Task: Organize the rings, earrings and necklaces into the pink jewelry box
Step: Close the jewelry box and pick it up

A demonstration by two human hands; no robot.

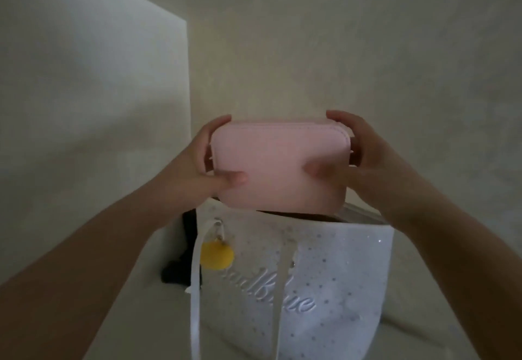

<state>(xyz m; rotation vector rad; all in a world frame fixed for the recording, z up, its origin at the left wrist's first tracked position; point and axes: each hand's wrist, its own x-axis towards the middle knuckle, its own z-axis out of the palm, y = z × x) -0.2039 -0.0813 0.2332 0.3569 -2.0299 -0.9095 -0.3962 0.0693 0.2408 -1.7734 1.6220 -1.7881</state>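
While both my left hand (207,161) and right hand (364,156) clamp the closed pink jewelry box (278,166) by its ends, thumbs on its near face, directly above the white bag (324,289), I keep it level and set it down before unzipping.

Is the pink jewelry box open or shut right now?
Shut: the rounded pink jewelry box shows its lid flat against the base, seam closed, gripped between left hand and right hand.

The closed pink jewelry box (278,163) hides its contents and the white spotted gift bag's (324,283) opening; a dark object (183,260) behind stays unidentifiable.
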